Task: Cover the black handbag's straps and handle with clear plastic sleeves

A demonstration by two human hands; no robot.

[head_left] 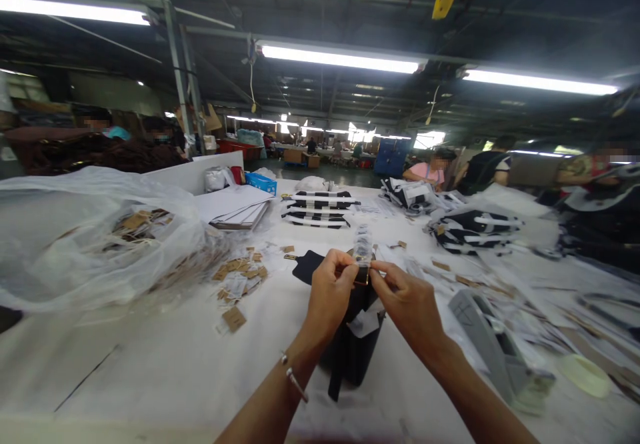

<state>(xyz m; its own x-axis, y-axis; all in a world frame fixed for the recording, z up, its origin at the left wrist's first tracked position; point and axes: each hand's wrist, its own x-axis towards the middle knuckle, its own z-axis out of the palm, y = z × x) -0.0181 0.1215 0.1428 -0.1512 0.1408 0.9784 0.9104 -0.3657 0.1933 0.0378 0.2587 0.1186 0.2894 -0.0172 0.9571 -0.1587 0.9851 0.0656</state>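
Observation:
A black bag [361, 351] rests on the white table in front of me, with a dark flap [306, 267] reaching out to its left. Above the bag, a strap wrapped in clear plastic [363, 239] rises, with a gold-edged metal buckle at its lower end. My left hand [333, 284] pinches the buckle's left side between thumb and fingers. On the other side, my right hand [405, 294] grips the buckle's right edge with its fingertips. A white paper piece [364, 323] hangs on the bag below my hands.
Brown tags [240, 274] lie scattered to the left, beside a large plastic bag [100, 244]. A grey tape dispenser [493, 344] stands at right. Farther back are white boards [235, 205], strapped black bundles [320, 209] and wrapped bags [475, 231]. Several people work beyond the table.

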